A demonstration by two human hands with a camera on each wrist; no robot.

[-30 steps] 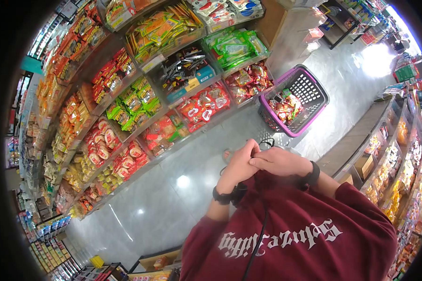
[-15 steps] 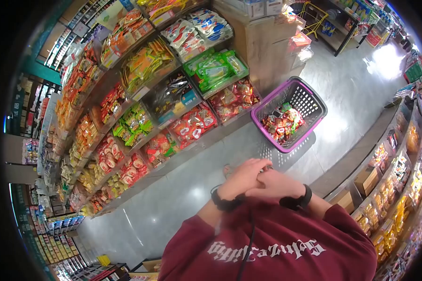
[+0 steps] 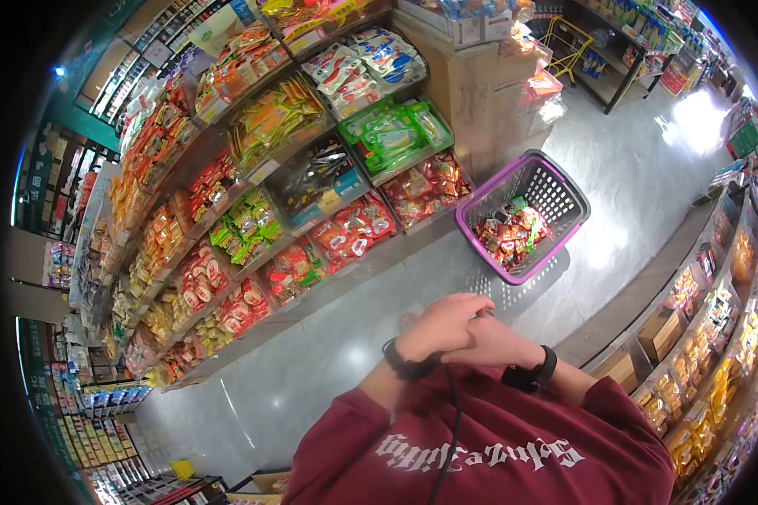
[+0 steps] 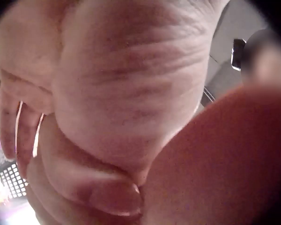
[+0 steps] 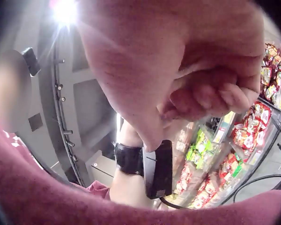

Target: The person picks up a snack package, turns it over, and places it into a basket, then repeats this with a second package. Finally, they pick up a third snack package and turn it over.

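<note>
In front of my chest, my left hand point(image 3: 436, 326) and my right hand point(image 3: 499, 341) clasp each other. The right wrist view shows the curled fingers point(image 5: 210, 96) and, below them, the left wrist's black band point(image 5: 129, 158). A palm point(image 4: 131, 70) and bent fingers fill most of the left wrist view. No item shows between the hands. Beyond them on the floor stands a grey shopping basket point(image 3: 556, 183) with a purple rim. Red and green snack packets point(image 3: 512, 231) lie inside it.
Tiered snack bins run along the left, with green packets point(image 3: 396, 135), red packets point(image 3: 354, 227) and white-blue packets point(image 3: 387, 55). Another shelf of bagged snacks point(image 3: 691, 379) curves along the right. A grey floor aisle point(image 3: 328, 353) lies between them. A yellow rack point(image 3: 568, 46) stands farther back.
The view has shifted, with the basket now lower in the frame and more shelving at the upper left. My hands have shifted their hold on each other but stay together.
</note>
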